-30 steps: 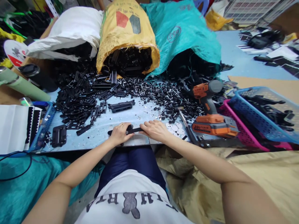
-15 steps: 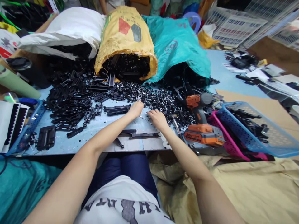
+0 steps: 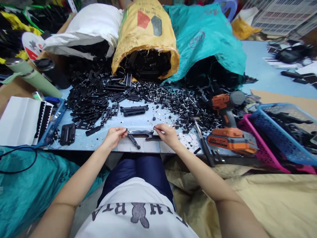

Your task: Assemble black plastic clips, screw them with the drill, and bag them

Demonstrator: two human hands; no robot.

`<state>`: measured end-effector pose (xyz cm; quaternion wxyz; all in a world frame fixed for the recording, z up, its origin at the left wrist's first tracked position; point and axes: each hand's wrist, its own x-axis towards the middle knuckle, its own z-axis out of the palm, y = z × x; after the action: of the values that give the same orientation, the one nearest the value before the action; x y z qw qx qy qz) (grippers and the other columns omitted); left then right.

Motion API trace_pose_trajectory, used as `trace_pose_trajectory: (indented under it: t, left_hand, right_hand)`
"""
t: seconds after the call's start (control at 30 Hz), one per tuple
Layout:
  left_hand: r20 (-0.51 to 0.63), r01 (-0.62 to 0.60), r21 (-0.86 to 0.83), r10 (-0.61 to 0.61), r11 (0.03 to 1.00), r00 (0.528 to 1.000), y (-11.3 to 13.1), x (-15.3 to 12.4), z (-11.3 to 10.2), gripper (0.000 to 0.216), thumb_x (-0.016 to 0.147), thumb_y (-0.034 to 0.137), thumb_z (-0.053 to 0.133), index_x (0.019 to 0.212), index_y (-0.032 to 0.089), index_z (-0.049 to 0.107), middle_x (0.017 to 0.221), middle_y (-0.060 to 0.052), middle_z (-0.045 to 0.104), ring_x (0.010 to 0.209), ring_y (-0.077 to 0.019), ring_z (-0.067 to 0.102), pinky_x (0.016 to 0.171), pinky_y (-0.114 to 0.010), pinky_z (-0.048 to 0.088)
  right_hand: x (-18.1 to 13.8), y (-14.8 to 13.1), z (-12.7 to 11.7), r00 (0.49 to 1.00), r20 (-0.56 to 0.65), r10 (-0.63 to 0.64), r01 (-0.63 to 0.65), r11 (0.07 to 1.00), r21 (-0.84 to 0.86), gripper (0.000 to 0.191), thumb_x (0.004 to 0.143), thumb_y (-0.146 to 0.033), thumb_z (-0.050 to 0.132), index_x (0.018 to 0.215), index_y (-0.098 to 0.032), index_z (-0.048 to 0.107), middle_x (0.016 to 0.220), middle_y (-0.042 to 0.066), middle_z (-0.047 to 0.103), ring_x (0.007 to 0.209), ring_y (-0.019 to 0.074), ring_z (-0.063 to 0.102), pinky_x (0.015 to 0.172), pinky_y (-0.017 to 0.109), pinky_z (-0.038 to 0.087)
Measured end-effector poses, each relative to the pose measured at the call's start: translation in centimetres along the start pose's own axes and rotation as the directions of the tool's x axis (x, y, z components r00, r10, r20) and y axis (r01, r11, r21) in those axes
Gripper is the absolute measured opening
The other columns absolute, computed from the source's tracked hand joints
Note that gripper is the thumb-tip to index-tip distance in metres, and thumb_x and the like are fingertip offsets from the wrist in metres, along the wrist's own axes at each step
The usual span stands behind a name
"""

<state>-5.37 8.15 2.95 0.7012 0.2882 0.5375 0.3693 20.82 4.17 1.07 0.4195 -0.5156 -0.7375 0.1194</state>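
My left hand (image 3: 115, 137) is closed in a pinch at the left end of a black plastic bar (image 3: 140, 132). A small dark piece shows at its fingertips, its kind unclear. My right hand (image 3: 167, 133) pinches another small dark piece at the bar's right end. The bar lies crosswise near the table's front edge, with a short black arm (image 3: 134, 141) angled out toward me from its left part. Behind it, a bundle of similar black bars (image 3: 134, 110) lies on the blue table.
Small black parts and screws (image 3: 178, 102) spread behind my hands, with black arm pieces (image 3: 86, 99) at left. A yellow sack (image 3: 148, 29) lies open behind. At right are a hammer (image 3: 203, 142), a cordless drill (image 3: 229, 122) and a blue basket (image 3: 284, 132).
Both hands have drawn back from the small-parts pile toward the table's front edge. My left hand moved left to the bar's left end. The camera view has shifted too.
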Motion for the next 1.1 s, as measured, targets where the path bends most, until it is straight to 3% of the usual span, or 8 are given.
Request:
trace_pose_trajectory:
  t: [0.1,0.27,0.4,0.6,0.77,0.9,0.97,1.1]
  left_hand:
    - [0.043,-0.032,0.095,0.028,0.995,0.999,0.3,0.3,0.1,0.025,0.052,0.024,0.079,0.066,0.01,0.064,0.057,-0.003,0.063,0.048,-0.0073,0.054,0.049,-0.019,0.042]
    - [0.092,-0.114,0.26,0.093,0.959,0.991,0.5,0.4,0.1,0.03,0.05,0.033,0.079,0.064,0.011,0.064,0.055,-0.001,0.06,0.048,-0.0074,0.05,0.049,-0.02,0.039]
    - [0.079,-0.197,0.386,0.181,0.901,0.98,0.3,0.5,0.4,0.036,0.05,0.033,0.077,0.076,0.012,0.065,0.054,0.003,0.055,0.047,-0.0073,0.048,0.047,-0.02,0.035]
    - [0.052,-0.239,0.359,0.236,0.902,0.97,0.3,0.7,0.3,0.048,0.053,0.037,0.076,0.09,0.01,0.063,0.06,0.004,0.053,0.047,-0.0069,0.049,0.047,-0.02,0.034]
    - [0.078,-0.222,0.397,0.208,0.89,0.975,-0.1,1.0,-0.5,0.052,0.057,0.043,0.074,0.095,0.011,0.06,0.06,0.003,0.053,0.049,-0.0086,0.051,0.045,-0.019,0.032]
    - [0.069,-0.255,0.387,0.248,0.886,0.966,-2.0,0.2,-0.9,0.056,0.064,0.045,0.069,0.108,0.014,0.052,0.067,0.002,0.057,0.057,-0.0114,0.056,0.05,-0.02,0.039]
    - [0.038,-0.297,0.542,0.33,0.786,0.943,-3.4,-0.8,-0.4,0.043,0.068,0.04,0.066,0.101,0.016,0.055,0.068,0.001,0.058,0.061,-0.0129,0.058,0.056,-0.023,0.042]
    - [0.028,-0.161,0.927,0.365,0.339,0.93,-5.3,-2.5,2.2,0.024,0.077,0.04,0.055,0.077,0.018,0.062,0.066,-0.006,0.063,0.071,-0.0223,0.063,0.066,-0.031,0.043]
  right_hand:
    - [0.1,-0.1,0.0,0.994,0.06,-0.092,0.096,0.993,-0.068,0.016,0.089,-0.025,0.048,0.088,-0.02,0.064,0.087,0.006,0.068,0.083,0.0155,0.064,0.074,0.027,0.052]
    - [-0.7,-0.1,0.2,0.977,0.179,-0.118,0.153,0.969,-0.194,0.021,0.092,-0.025,0.044,0.097,-0.021,0.064,0.097,0.006,0.068,0.086,0.015,0.065,0.074,0.025,0.052]
    - [-1.8,0.6,0.7,0.974,0.207,-0.091,0.131,0.973,-0.188,0.026,0.093,-0.026,0.042,0.106,-0.02,0.064,0.104,0.008,0.066,0.095,0.0163,0.063,0.083,0.028,0.052]
    - [-4.0,1.7,0.6,0.971,0.24,0.002,0.038,0.986,-0.161,0.038,0.089,-0.037,0.049,0.124,-0.023,0.054,0.115,0.01,0.061,0.104,0.0196,0.059,0.088,0.035,0.05]
    - [-3.5,-0.5,0.2,0.957,0.289,-0.017,0.087,0.969,-0.232,0.045,0.089,-0.041,0.049,0.129,-0.021,0.05,0.118,0.012,0.06,0.105,0.0237,0.057,0.088,0.041,0.048]
    - [-0.5,-3.5,2.9,0.932,0.32,-0.171,0.247,0.945,-0.213,0.046,0.092,-0.037,0.043,0.134,-0.018,0.043,0.134,0.014,0.047,0.118,0.0256,0.047,0.097,0.044,0.04]
    - [0.8,-4.2,4.9,0.892,0.384,-0.238,0.308,0.943,-0.129,0.046,0.093,-0.035,0.04,0.137,-0.019,0.039,0.134,0.013,0.047,0.119,0.0231,0.046,0.097,0.041,0.04]
    - [1.7,-3.7,7.1,0.85,0.472,-0.234,0.306,0.949,-0.082,0.046,0.094,-0.022,0.036,0.139,-0.021,0.034,0.122,0.01,0.056,0.107,0.02,0.052,0.089,0.036,0.045]
